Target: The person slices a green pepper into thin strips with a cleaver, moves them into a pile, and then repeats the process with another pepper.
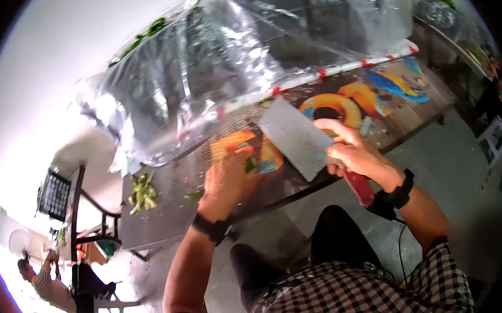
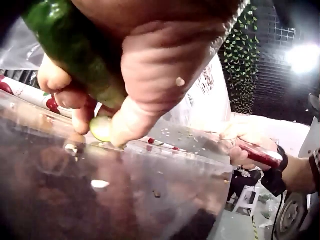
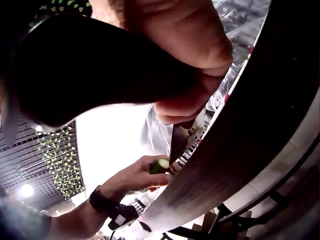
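My left hand (image 1: 226, 178) (image 2: 160, 65) grips a long green vegetable (image 2: 75, 55) (image 3: 159, 166) over the table, its pale cut end facing outward between fingers and thumb. To the right, my right hand (image 1: 355, 155) (image 3: 185, 35) holds a cleaver by its red handle (image 1: 358, 187) (image 2: 260, 156), which looks dark in the right wrist view. The wide grey blade (image 1: 296, 139) lies over the table's printed letters, its flat side visible and apart from the left hand. A green piece (image 1: 194, 196) is near the left wrist, and small pale bits (image 2: 99, 184) dot the surface.
Pale green pieces (image 1: 143, 193) are piled at the left end of the wooden table (image 1: 173, 214). Clear plastic sheeting (image 1: 198, 73) covers something along the back edge. A seated person (image 1: 56, 286) is at the far left, near a dark chair (image 1: 102, 228); white stools stand at both sides.
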Available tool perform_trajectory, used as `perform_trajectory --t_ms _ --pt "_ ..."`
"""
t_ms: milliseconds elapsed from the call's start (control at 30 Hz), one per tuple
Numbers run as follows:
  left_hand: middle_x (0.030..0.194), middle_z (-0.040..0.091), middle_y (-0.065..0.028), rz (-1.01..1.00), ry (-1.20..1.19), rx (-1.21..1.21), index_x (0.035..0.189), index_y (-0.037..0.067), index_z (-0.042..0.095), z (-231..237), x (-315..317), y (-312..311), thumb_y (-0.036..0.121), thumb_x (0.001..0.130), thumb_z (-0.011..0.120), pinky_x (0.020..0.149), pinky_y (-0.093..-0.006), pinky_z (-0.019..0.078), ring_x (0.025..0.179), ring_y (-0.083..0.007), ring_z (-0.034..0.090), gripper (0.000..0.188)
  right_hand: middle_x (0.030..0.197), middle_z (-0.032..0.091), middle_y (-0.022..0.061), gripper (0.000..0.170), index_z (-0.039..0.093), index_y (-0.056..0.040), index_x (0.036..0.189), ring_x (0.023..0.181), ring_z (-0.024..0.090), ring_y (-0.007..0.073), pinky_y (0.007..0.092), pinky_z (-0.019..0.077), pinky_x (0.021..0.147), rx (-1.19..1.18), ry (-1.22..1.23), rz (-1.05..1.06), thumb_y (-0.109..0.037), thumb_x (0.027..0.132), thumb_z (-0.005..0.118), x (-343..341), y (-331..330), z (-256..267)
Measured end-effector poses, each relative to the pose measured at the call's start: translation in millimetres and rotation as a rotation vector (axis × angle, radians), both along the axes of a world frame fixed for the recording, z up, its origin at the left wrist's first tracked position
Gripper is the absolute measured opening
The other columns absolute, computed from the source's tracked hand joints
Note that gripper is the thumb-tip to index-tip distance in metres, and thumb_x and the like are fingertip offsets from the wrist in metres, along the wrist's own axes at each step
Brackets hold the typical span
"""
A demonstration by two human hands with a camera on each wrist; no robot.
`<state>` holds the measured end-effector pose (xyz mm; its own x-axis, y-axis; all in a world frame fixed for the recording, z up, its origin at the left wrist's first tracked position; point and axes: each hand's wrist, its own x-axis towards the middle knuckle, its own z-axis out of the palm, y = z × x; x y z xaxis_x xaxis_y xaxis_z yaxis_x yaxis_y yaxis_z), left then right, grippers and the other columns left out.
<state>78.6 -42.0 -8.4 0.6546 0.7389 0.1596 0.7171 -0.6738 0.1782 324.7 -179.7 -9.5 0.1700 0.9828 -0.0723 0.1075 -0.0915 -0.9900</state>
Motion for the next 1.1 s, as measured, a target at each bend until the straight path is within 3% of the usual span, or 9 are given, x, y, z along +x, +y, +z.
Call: perform_trajectory --t_ms 233,333,367,500,800,900,1000,1033,1100 --pt "0.094 0.068 -0.0172 0.105 0.100 0.039 0.103 0.008 0.064 19.5 -82.4 36.5 0.022 0.077 0.065 0.076 -0.0479 0.0507 0.089 -0.0385 0.065 0.030 0.075 0.057 0.0058 0.058 0.039 -0.0073 0.144 0.061 0.061 0.0135 0.0278 0.0491 0.053 -0.015 -0.016 0.037 0.000 0.087 0.044 4.7 3.1 -12.0" --pt "0.101 0.070 -0.0142 0.410 0.232 0.033 0.116 0.013 0.064 27.8 -137.3 73.0 0.015 0.077 0.065 0.082 -0.0449 0.0514 0.094 -0.0339 0.067 0.039 0.073 0.056 0.0050 0.058 0.039 -0.0070 0.144 0.061 0.061 0.0125 0.0273 0.0488 0.054 -0.004 -0.003 0.031 0.000 0.087 0.044 0.1 3.8 -10.2" --pt "0.096 0.069 -0.0154 0.461 0.274 0.076 0.111 0.017 0.065 30.6 -152.4 81.7 0.014 0.083 0.061 0.080 -0.0455 0.0528 0.091 -0.0341 0.067 0.029 0.073 0.056 0.0049 0.057 0.039 -0.0069 0.144 0.061 0.061 0.0124 0.0273 0.0488 0.054 -0.002 0.001 0.027 0.000 0.087 0.044 -0.4 3.6 -10.1" --pt "0.104 0.068 -0.0136 0.335 0.086 0.127 0.116 0.016 0.063 24.6 -205.9 110.9 0.023 0.080 0.070 0.081 -0.0431 0.0495 0.098 -0.0334 0.064 0.038 0.073 0.056 0.0046 0.058 0.039 -0.0064 0.145 0.061 0.061 0.0119 0.0267 0.0486 0.054 0.014 0.006 0.030 0.000 0.088 0.045 -0.8 4.1 -10.7" --pt "0.084 0.067 -0.0193 -0.023 -0.215 0.014 0.104 0.007 0.058 32.6 -89.9 50.0 0.028 0.084 0.070 0.069 -0.0465 0.0485 0.081 -0.0387 0.065 0.032 0.074 0.057 0.0047 0.059 0.037 -0.0062 0.145 0.062 0.062 0.0133 0.0272 0.0496 0.054 -0.029 -0.009 0.053 -0.001 0.087 0.045 1.1 4.5 -7.4" --pt "0.075 0.062 -0.0139 0.042 -0.237 -0.021 0.103 0.004 0.057 31.5 -57.3 52.2 0.028 0.090 0.065 0.068 -0.0371 0.0480 0.070 -0.0267 0.060 0.029 0.078 0.058 0.0065 0.059 0.036 -0.0059 0.145 0.065 0.062 0.0137 0.0275 0.0503 0.056 -0.030 -0.003 0.052 -0.001 0.086 0.044 2.6 2.6 -7.5" --pt "0.081 0.063 -0.0084 0.061 -0.609 -0.528 0.106 0.002 0.057 41.5 -49.6 64.0 0.033 0.098 0.053 0.071 -0.0315 0.0472 0.072 -0.0189 0.057 0.032 0.082 0.059 0.0074 0.059 0.037 -0.0058 0.144 0.065 0.062 0.0136 0.0278 0.0501 0.058 -0.021 0.015 0.066 -0.002 0.086 0.045 4.3 2.9 -6.8" --pt "0.093 0.064 -0.0062 -0.061 -0.584 -0.393 0.111 0.000 0.057 42.5 -49.8 54.0 0.033 0.102 0.044 0.077 -0.0287 0.0474 0.082 -0.0155 0.058 0.036 0.083 0.059 0.0074 0.059 0.037 -0.0058 0.144 0.066 0.061 0.0137 0.0280 0.0500 0.058 -0.031 0.013 0.067 -0.002 0.086 0.045 3.9 2.6 -6.6" --pt "0.098 0.063 -0.0076 -0.010 -0.715 -0.620 0.115 0.001 0.056 33.2 -48.1 53.2 0.030 0.102 0.044 0.081 -0.0310 0.0489 0.087 -0.0177 0.059 0.035 0.083 0.060 0.0076 0.059 0.037 -0.0061 0.144 0.066 0.061 0.0138 0.0288 0.0497 0.059 -0.041 0.012 0.074 -0.003 0.086 0.046 3.8 2.2 -6.5"
